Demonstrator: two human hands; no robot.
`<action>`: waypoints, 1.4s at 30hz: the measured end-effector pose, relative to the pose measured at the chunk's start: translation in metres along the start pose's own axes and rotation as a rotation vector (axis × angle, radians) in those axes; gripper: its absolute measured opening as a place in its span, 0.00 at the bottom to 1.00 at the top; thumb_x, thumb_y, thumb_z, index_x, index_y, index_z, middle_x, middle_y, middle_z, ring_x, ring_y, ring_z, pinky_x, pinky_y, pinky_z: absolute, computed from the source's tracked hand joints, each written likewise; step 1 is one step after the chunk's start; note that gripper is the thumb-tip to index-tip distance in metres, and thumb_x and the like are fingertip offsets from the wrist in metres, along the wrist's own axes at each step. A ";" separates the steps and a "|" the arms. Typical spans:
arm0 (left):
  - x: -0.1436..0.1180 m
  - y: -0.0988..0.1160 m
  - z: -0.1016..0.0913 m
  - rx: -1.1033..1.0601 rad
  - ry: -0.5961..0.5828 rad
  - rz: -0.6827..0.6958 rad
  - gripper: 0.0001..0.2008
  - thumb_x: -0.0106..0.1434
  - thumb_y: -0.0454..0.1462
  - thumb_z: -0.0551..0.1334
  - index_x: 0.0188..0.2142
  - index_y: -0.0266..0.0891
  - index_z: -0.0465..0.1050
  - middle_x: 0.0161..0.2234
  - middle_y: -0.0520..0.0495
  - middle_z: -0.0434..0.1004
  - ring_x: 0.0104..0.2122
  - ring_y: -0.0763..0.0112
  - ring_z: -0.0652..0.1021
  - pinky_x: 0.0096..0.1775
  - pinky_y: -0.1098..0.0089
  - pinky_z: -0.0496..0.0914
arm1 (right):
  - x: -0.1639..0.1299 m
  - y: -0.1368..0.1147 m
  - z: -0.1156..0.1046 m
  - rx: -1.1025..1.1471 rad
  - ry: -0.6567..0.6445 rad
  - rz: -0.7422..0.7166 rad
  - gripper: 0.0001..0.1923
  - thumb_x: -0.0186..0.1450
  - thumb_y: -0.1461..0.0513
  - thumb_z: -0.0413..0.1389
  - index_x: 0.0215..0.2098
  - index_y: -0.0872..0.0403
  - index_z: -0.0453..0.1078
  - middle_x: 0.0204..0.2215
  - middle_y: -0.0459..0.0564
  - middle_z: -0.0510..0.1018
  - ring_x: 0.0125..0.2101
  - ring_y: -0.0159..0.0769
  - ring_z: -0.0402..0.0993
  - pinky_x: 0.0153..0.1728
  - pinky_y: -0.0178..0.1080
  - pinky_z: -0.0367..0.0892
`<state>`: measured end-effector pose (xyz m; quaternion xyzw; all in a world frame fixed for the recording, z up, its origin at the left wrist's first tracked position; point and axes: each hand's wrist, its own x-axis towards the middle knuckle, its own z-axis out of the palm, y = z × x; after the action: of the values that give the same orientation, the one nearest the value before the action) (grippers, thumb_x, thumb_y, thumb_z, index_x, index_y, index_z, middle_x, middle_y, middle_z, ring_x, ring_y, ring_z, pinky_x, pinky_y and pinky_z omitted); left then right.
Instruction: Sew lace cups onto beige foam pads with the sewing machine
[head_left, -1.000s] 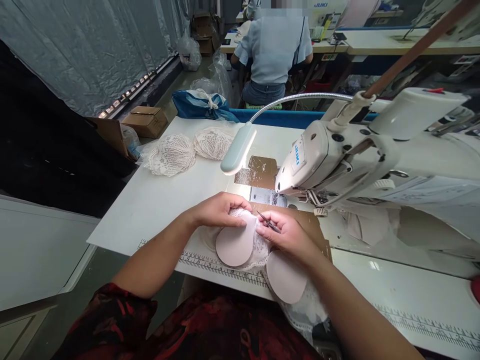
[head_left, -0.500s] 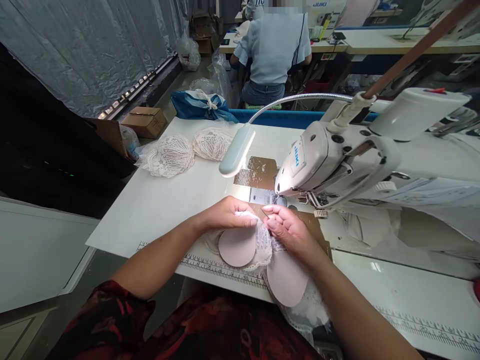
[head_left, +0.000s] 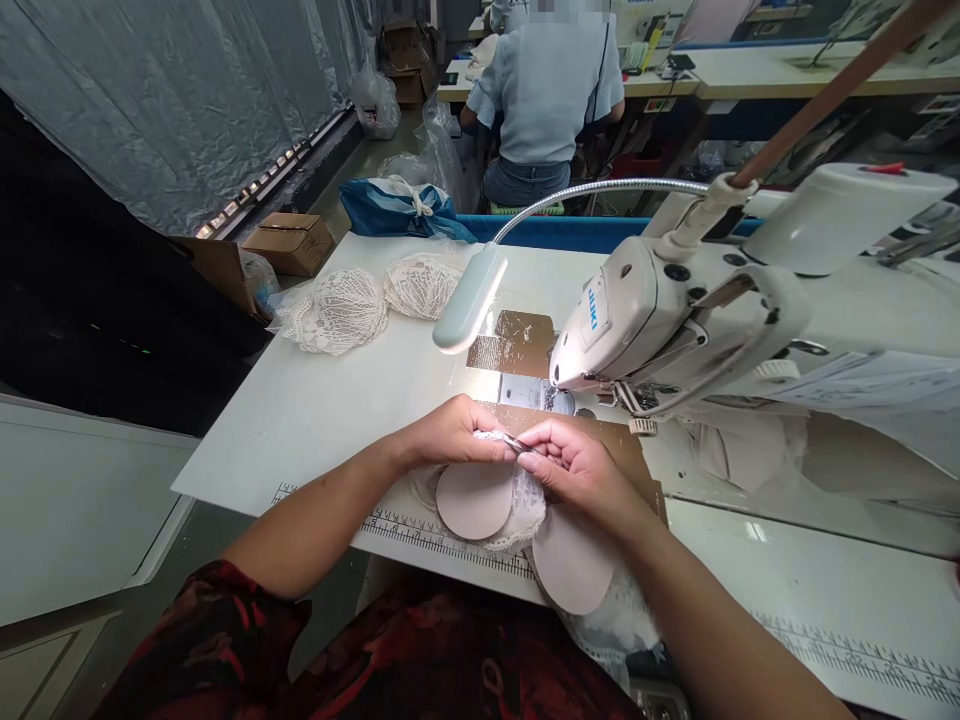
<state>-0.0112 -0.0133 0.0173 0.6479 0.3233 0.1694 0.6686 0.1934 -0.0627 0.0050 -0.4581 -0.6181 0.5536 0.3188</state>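
A white lace bra (head_left: 527,508) with smooth pale cups lies at the table's front edge, partly hanging over it. My left hand (head_left: 461,432) is closed, thumb and fingers pinching the bra's lace edge above the left cup (head_left: 474,500). My right hand (head_left: 581,470) is closed around small dark metal thread snips (head_left: 516,444), mostly hidden by the fingers. Their tip touches or nearly touches the lace beside my left thumb. Below my right hand lies the other cup (head_left: 573,562).
A sewing machine (head_left: 630,310) stands to the right, its needle area just beyond my hands. A lamp (head_left: 471,300) on a bendy arm hangs over the table. Lace cups (head_left: 341,310) lie at the back left. A person in light blue (head_left: 544,95) sits ahead, facing away.
My right hand has turned, and the snips' tip now lies at the lace by my left thumb instead of pointing up. The lamp and machine shift slightly in view.
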 end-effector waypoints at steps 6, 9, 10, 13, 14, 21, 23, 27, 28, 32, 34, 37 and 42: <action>0.000 0.002 0.002 0.034 0.008 -0.026 0.18 0.56 0.44 0.67 0.21 0.32 0.68 0.19 0.56 0.55 0.22 0.81 0.57 0.23 0.76 0.50 | 0.000 0.001 -0.001 -0.047 0.043 0.011 0.12 0.63 0.53 0.56 0.35 0.52 0.72 0.32 0.48 0.76 0.33 0.35 0.72 0.33 0.38 0.67; 0.002 -0.003 0.003 0.090 0.056 0.002 0.14 0.55 0.44 0.67 0.28 0.31 0.74 0.23 0.52 0.66 0.25 0.78 0.65 0.26 0.76 0.57 | 0.001 0.002 0.000 0.090 0.044 0.036 0.14 0.60 0.54 0.60 0.40 0.52 0.69 0.35 0.48 0.76 0.37 0.36 0.73 0.37 0.39 0.69; 0.002 -0.004 0.003 0.112 0.063 0.012 0.14 0.55 0.44 0.67 0.28 0.31 0.75 0.24 0.52 0.68 0.26 0.77 0.66 0.27 0.76 0.58 | 0.001 0.002 0.000 0.127 0.028 0.046 0.16 0.59 0.54 0.62 0.42 0.51 0.69 0.37 0.49 0.76 0.39 0.37 0.74 0.39 0.40 0.69; 0.000 -0.003 -0.001 0.144 0.031 0.017 0.14 0.57 0.44 0.65 0.31 0.32 0.76 0.26 0.50 0.71 0.28 0.76 0.69 0.28 0.77 0.61 | 0.000 0.000 0.001 0.134 -0.017 0.091 0.14 0.60 0.54 0.61 0.41 0.52 0.70 0.39 0.50 0.77 0.41 0.38 0.73 0.41 0.40 0.69; -0.001 -0.002 -0.003 0.145 0.017 0.011 0.13 0.57 0.43 0.65 0.33 0.33 0.76 0.28 0.50 0.72 0.29 0.75 0.70 0.29 0.77 0.62 | 0.000 -0.001 0.001 0.119 -0.018 0.111 0.12 0.61 0.54 0.59 0.39 0.53 0.71 0.37 0.49 0.77 0.39 0.38 0.73 0.38 0.39 0.69; -0.008 0.000 -0.017 0.145 0.060 -0.021 0.12 0.56 0.42 0.66 0.32 0.33 0.75 0.30 0.50 0.73 0.30 0.74 0.71 0.31 0.76 0.64 | -0.002 -0.004 0.000 -0.010 0.019 0.120 0.11 0.62 0.54 0.56 0.30 0.54 0.69 0.25 0.43 0.69 0.26 0.30 0.63 0.25 0.34 0.60; -0.007 -0.002 -0.016 0.135 0.056 -0.013 0.13 0.56 0.42 0.66 0.32 0.33 0.75 0.31 0.49 0.73 0.32 0.74 0.71 0.32 0.76 0.64 | -0.002 -0.004 0.000 -0.013 0.006 0.120 0.11 0.63 0.54 0.55 0.31 0.54 0.68 0.24 0.43 0.68 0.25 0.30 0.62 0.24 0.34 0.59; -0.005 -0.003 -0.011 0.098 0.023 -0.036 0.14 0.55 0.43 0.68 0.35 0.33 0.76 0.32 0.49 0.73 0.32 0.73 0.71 0.32 0.76 0.64 | -0.002 -0.003 0.000 -0.022 -0.012 0.103 0.12 0.64 0.53 0.54 0.31 0.53 0.68 0.25 0.44 0.68 0.25 0.30 0.62 0.24 0.34 0.60; -0.005 -0.003 -0.010 0.085 0.020 -0.046 0.14 0.56 0.43 0.67 0.34 0.33 0.76 0.31 0.49 0.72 0.31 0.74 0.71 0.31 0.76 0.64 | -0.002 -0.003 -0.001 -0.034 -0.017 0.087 0.12 0.64 0.53 0.54 0.32 0.53 0.68 0.26 0.44 0.69 0.26 0.31 0.63 0.25 0.34 0.61; -0.003 -0.002 -0.005 0.025 0.015 -0.041 0.14 0.57 0.43 0.67 0.34 0.33 0.78 0.28 0.50 0.72 0.28 0.76 0.70 0.29 0.76 0.62 | -0.002 -0.001 -0.007 0.022 -0.024 0.048 0.14 0.64 0.50 0.55 0.41 0.51 0.69 0.31 0.47 0.73 0.31 0.34 0.69 0.30 0.36 0.65; -0.002 -0.002 -0.003 -0.009 -0.001 -0.036 0.13 0.57 0.42 0.67 0.37 0.34 0.79 0.30 0.49 0.74 0.29 0.75 0.71 0.31 0.75 0.63 | -0.002 -0.001 -0.010 0.055 -0.014 0.040 0.17 0.64 0.49 0.54 0.45 0.51 0.68 0.33 0.47 0.73 0.32 0.35 0.70 0.32 0.37 0.66; -0.002 0.000 -0.001 -0.029 -0.014 -0.049 0.13 0.57 0.42 0.67 0.36 0.34 0.79 0.28 0.50 0.74 0.28 0.75 0.69 0.30 0.75 0.62 | -0.002 -0.003 -0.012 0.053 -0.058 0.041 0.17 0.63 0.49 0.55 0.43 0.51 0.69 0.31 0.47 0.73 0.30 0.34 0.70 0.31 0.37 0.66; -0.001 0.002 0.000 -0.044 -0.039 -0.054 0.13 0.57 0.42 0.67 0.27 0.31 0.77 0.20 0.54 0.63 0.23 0.79 0.61 0.25 0.76 0.54 | -0.001 -0.007 -0.010 0.003 -0.074 0.047 0.14 0.62 0.52 0.57 0.39 0.52 0.70 0.30 0.47 0.74 0.29 0.34 0.70 0.29 0.37 0.67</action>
<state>-0.0113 -0.0138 0.0194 0.6271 0.3238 0.1457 0.6933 0.2016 -0.0596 0.0134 -0.4512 -0.6178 0.5784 0.2832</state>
